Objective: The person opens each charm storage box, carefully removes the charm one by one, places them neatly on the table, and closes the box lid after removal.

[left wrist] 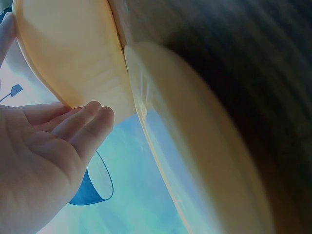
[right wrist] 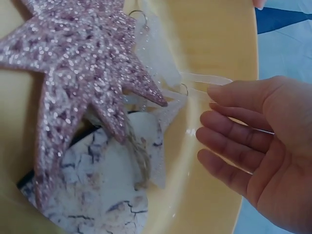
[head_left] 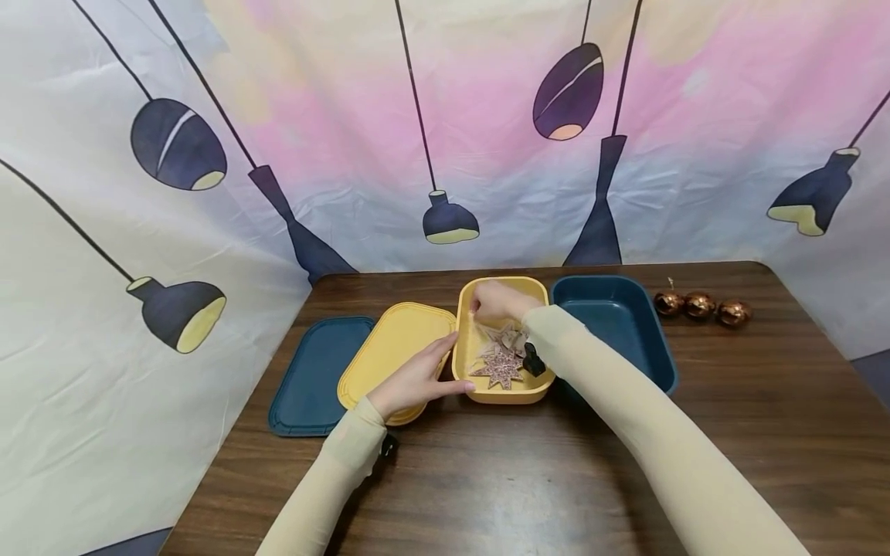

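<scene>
In the head view my right hand [head_left: 497,301] reaches into the yellow box [head_left: 509,397]. Its thumb and forefinger pinch a thin white ribbon loop [right wrist: 207,78], tied by a ring to a white glittery ornament [right wrist: 170,114] partly hidden under others. Beside it in the box are a pink glitter star [right wrist: 83,63] and a wooden ornament with a birch-bark pattern [right wrist: 105,180]. My left hand [head_left: 417,374] steadies the box's near left corner, fingers extended along the outer wall and the straight thumb at the front rim.
A blue box [head_left: 664,363] stands right of the yellow one, partly behind my right sleeve. Three shiny copper balls [head_left: 698,305] sit in a row farther right. On the left, a yellow lid [head_left: 392,347] overlaps a blue lid [head_left: 306,386]. A printed cloth [head_left: 514,170] hangs behind the table.
</scene>
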`<action>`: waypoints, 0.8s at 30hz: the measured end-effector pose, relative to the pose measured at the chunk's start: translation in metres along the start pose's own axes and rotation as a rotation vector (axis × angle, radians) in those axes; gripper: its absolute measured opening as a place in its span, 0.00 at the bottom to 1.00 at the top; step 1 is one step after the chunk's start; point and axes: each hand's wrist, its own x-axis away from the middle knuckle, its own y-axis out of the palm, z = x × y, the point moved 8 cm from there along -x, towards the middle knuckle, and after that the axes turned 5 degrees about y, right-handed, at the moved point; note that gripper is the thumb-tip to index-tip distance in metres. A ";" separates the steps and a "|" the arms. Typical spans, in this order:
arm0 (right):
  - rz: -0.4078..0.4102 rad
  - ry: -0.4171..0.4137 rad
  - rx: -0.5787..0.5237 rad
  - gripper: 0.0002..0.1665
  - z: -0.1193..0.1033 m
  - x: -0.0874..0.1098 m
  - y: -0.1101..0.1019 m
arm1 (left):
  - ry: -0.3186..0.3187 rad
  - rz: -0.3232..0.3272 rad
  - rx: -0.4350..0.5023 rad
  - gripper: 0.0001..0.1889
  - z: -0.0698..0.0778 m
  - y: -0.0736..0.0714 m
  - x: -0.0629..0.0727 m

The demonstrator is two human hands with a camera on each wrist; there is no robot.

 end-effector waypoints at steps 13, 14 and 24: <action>-0.059 0.043 0.024 0.09 -0.004 -0.005 0.016 | -0.021 0.006 -0.014 0.56 -0.001 -0.001 0.000; -0.053 0.045 0.037 0.10 -0.004 -0.006 0.017 | -0.019 0.007 -0.013 0.56 0.000 -0.001 0.000; -0.013 0.051 0.099 0.23 -0.005 -0.005 0.017 | -0.011 0.013 -0.010 0.56 -0.002 0.003 0.000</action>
